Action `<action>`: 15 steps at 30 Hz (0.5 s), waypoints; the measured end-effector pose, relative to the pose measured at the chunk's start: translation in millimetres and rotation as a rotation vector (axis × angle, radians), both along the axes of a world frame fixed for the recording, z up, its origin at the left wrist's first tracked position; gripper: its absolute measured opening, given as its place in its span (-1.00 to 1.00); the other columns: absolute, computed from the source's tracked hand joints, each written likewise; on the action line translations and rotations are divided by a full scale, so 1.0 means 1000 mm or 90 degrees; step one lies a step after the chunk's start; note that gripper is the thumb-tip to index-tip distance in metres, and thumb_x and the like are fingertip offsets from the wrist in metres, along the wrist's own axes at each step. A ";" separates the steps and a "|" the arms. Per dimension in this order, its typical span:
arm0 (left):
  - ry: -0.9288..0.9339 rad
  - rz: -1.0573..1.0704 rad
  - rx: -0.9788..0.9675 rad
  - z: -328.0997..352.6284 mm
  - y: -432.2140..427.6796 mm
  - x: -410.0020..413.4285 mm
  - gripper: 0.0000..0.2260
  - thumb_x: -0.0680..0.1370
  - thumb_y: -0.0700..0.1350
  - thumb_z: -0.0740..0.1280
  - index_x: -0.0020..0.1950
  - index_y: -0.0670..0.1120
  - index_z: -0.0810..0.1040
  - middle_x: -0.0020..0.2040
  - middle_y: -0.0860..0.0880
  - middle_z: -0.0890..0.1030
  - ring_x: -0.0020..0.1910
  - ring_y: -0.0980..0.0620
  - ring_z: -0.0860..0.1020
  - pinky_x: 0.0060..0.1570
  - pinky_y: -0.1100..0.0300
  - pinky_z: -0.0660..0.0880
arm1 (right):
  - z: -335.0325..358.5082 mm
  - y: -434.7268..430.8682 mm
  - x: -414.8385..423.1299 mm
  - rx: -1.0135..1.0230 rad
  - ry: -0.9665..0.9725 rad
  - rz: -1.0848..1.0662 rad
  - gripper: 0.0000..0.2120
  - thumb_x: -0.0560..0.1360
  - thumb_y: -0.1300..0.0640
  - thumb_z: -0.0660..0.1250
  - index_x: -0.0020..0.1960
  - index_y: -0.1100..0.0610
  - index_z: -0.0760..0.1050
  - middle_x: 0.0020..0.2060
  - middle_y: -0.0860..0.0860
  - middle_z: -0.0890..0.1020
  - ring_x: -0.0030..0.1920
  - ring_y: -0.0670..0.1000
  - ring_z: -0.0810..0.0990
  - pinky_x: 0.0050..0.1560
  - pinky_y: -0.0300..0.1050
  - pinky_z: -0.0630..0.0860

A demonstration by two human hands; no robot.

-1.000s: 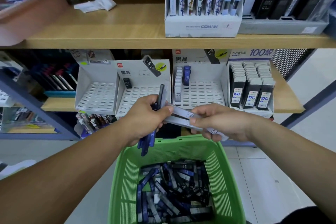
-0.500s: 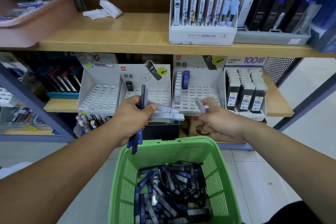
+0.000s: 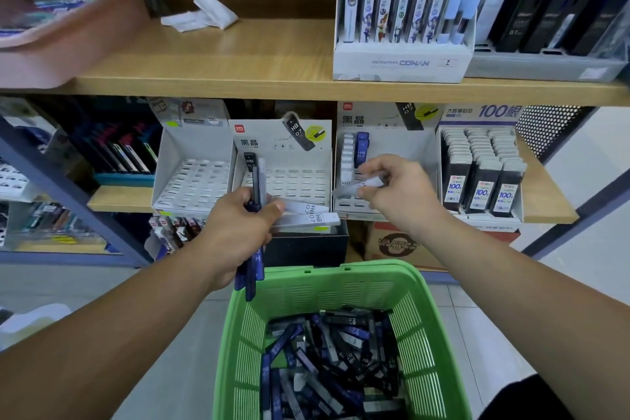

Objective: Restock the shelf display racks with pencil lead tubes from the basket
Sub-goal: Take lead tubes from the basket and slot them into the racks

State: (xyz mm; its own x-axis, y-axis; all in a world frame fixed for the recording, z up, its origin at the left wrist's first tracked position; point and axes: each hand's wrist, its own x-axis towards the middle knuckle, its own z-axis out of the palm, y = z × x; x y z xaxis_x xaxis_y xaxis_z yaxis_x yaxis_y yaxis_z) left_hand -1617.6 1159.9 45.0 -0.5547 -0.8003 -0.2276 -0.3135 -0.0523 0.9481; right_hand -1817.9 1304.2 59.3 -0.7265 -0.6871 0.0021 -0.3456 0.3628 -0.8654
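We stand on a pale tiled floor facing wooden shelves. Nearest, our green basket holds a heap of tubes, some reading "HB 0.7". Our left hand grips a bundle of blue and white ones. Our right hand pinches a blurred white tube before the right rack, which holds a few. Higher up, a box reads "DETECTIVE CONAN".

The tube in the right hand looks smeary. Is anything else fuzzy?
Head view: the white tube pinched by the right hand is motion-blurred; the pink bin at the top-left edge is soft and stretched; the green basket rim looks sharp.
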 end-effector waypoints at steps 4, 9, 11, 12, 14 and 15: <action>-0.003 0.002 -0.001 -0.006 -0.007 0.005 -0.88 0.61 -0.08 0.45 0.04 -0.11 0.59 -0.24 -0.12 0.58 -0.34 0.00 0.50 -0.25 0.03 0.52 | 0.000 -0.011 -0.001 -0.031 0.014 -0.037 -0.66 0.42 0.31 0.54 0.04 0.04 0.48 -0.20 0.02 0.58 -0.38 -0.26 0.52 -0.39 -0.42 0.41; 0.015 0.006 0.008 -0.008 -0.007 0.007 -0.88 0.61 -0.08 0.45 0.03 -0.11 0.59 -0.24 -0.13 0.57 -0.33 -0.01 0.50 -0.22 0.02 0.53 | 0.000 -0.010 -0.002 -0.077 0.026 -0.009 -0.83 0.53 0.41 0.42 0.03 0.19 0.60 -0.37 -0.15 0.59 -0.45 -0.31 0.54 -0.38 -0.46 0.39; 0.020 0.003 0.010 -0.009 -0.006 0.006 -0.88 0.61 -0.07 0.46 0.03 -0.10 0.59 -0.23 -0.14 0.57 -0.32 -0.02 0.51 -0.21 0.02 0.53 | -0.004 -0.010 -0.004 -0.048 0.068 0.006 -0.81 0.54 0.37 0.42 0.05 0.12 0.65 -0.43 -0.25 0.62 -0.40 -0.33 0.53 -0.28 -0.44 0.40; 0.022 0.001 0.009 -0.009 -0.005 0.005 -0.88 0.60 -0.07 0.46 0.03 -0.10 0.59 -0.23 -0.13 0.57 -0.33 -0.01 0.51 -0.21 0.02 0.53 | -0.006 -0.010 -0.005 -0.032 0.090 0.009 -0.79 0.53 0.33 0.43 0.06 0.06 0.68 -0.40 -0.26 0.63 -0.37 -0.34 0.53 -0.24 -0.45 0.40; 0.026 0.003 0.009 -0.008 -0.003 0.003 -0.88 0.60 -0.07 0.46 0.03 -0.10 0.60 -0.22 -0.13 0.56 -0.33 -0.01 0.51 -0.21 0.03 0.54 | -0.010 -0.012 -0.008 -0.003 0.118 0.023 -0.75 0.52 0.31 0.46 0.10 0.02 0.71 -0.24 -0.22 0.65 -0.29 -0.31 0.55 -0.12 -0.47 0.44; 0.028 0.005 0.011 -0.007 -0.002 0.002 -0.88 0.60 -0.07 0.46 0.03 -0.10 0.60 -0.22 -0.13 0.56 -0.32 -0.02 0.50 -0.20 0.03 0.54 | -0.013 -0.013 -0.008 0.010 0.134 0.035 -0.74 0.51 0.31 0.46 0.12 0.03 0.72 -0.16 -0.15 0.67 -0.22 -0.27 0.56 -0.05 -0.50 0.45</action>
State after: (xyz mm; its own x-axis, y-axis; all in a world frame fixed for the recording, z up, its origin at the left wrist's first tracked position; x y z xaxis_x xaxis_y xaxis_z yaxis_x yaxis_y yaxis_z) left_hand -1615.5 1157.7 38.3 -0.5581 -0.8011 -0.2162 -0.2705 -0.0707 0.9601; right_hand -1826.0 1291.4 46.6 -0.6722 -0.7271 0.1395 -0.5382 0.3504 -0.7665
